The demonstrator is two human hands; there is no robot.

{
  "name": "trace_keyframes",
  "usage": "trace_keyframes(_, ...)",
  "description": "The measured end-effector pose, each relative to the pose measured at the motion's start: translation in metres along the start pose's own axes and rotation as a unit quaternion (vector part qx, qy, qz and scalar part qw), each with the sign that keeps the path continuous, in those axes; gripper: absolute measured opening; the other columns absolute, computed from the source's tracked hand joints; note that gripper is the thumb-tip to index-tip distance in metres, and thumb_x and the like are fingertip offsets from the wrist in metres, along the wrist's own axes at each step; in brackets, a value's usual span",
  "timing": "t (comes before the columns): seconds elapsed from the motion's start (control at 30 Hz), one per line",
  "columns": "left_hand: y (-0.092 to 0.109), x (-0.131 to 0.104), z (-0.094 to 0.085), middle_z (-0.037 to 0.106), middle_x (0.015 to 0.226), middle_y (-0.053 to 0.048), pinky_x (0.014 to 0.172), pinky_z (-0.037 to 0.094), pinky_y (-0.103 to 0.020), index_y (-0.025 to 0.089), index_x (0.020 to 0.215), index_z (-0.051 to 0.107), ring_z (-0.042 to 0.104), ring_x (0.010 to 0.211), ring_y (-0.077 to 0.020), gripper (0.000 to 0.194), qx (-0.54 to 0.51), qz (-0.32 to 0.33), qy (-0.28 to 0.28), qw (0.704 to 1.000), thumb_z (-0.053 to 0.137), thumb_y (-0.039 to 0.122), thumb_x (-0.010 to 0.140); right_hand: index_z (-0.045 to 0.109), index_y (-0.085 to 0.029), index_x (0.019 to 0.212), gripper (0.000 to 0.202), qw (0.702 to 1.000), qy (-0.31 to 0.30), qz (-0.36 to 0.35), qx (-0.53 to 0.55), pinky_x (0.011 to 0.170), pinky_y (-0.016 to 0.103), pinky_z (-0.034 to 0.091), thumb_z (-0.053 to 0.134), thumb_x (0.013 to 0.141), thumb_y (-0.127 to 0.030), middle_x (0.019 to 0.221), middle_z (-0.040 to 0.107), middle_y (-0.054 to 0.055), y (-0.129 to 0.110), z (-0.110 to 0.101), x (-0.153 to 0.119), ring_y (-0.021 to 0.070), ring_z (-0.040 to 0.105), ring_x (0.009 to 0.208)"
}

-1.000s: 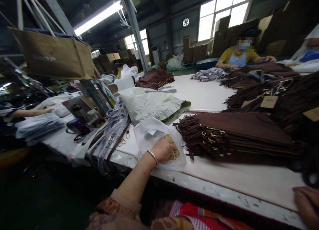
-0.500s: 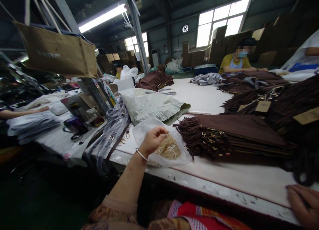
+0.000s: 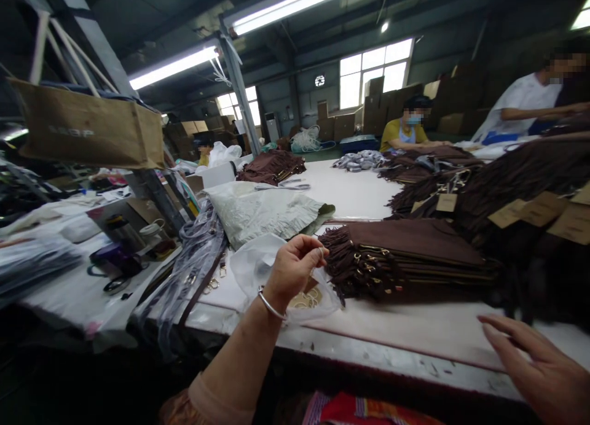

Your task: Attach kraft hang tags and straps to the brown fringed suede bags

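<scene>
My left hand point(image 3: 295, 268), with a bangle at the wrist, is pinched above an open clear plastic bag point(image 3: 251, 265). A pale bit of string shows at its fingertips, and a tan hang tag point(image 3: 311, 284) appears to dangle below them. More tan tags with white strings point(image 3: 306, 299) lie in the bag, partly hidden by the hand. Just right of the bag is a stack of dark brown fringed pouches point(image 3: 415, 244) with gold zips and clasps. My right hand point(image 3: 537, 360) is open over the table's front edge, fingers stretched out, holding nothing.
Brown fringed goods with tan tags point(image 3: 544, 207) are heaped at the right. Plastic-wrapped straps point(image 3: 198, 253) and a pale crinkled sack point(image 3: 262, 210) lie left and behind. A tan bag point(image 3: 87, 127) hangs upper left. Two people point(image 3: 408, 130) work across the table point(image 3: 345, 185).
My left hand has lifted a little from the tags and moved right, with string now at its fingertips. My right hand has come further into view, its fingers extended. The view has turned right.
</scene>
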State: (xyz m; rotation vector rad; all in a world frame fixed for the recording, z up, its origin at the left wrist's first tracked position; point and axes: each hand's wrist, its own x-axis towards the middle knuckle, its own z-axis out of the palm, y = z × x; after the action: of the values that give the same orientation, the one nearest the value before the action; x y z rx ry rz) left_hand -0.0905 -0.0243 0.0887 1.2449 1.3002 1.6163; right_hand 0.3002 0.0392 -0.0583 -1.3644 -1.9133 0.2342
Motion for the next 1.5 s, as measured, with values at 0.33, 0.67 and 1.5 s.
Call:
trace_keyframes(0.33, -0.014, -0.023, 0.102, 0.071, 0.082, -0.005, 0.068, 0.054, -0.028, 0.02, 0.089, 0.071, 0.066, 0.073, -0.0167, 0.01, 0.117, 0.047, -0.211, 0.969, 0.069, 0.026, 0.082, 0.049, -0.023, 0.133, 0.059, 0.802, -0.332, 0.177, 0.464, 0.052, 0.025, 0.047, 0.068, 0.079, -0.041, 0.085, 0.066, 0.0, -0.158, 0.006, 0.007, 0.0135, 0.06, 0.06)
trace_keyframes(0.67, -0.051, -0.017, 0.094, 0.074, 0.084, -0.002, 0.071, 0.049, -0.022, 0.018, 0.088, 0.074, 0.065, 0.076, -0.014, 0.01, 0.251, -0.029, -0.244, 0.936, 0.066, 0.021, 0.083, 0.059, -0.016, 0.116, 0.046, 0.8, -0.312, 0.227, 0.46, 0.057, 0.026, 0.044, 0.068, 0.082, -0.046, 0.066, 0.066, -0.002, -0.096, -0.003, 0.004, 0.0128, 0.058, 0.059)
trace_keyframes(1.5, -0.059, -0.018, 0.085, 0.06, 0.063, -0.002, 0.058, 0.036, -0.025, 0.016, 0.062, 0.056, 0.055, 0.061, -0.0126, 0.04, 0.345, 0.079, -0.242, 0.904, 0.044, 0.032, 0.098, 0.06, -0.016, 0.07, 0.036, 0.783, -0.342, 0.222, 0.469, 0.05, 0.02, 0.032, 0.065, 0.086, -0.047, 0.059, 0.053, -0.004, -0.134, 0.03, 0.025, 0.0065, 0.041, 0.053)
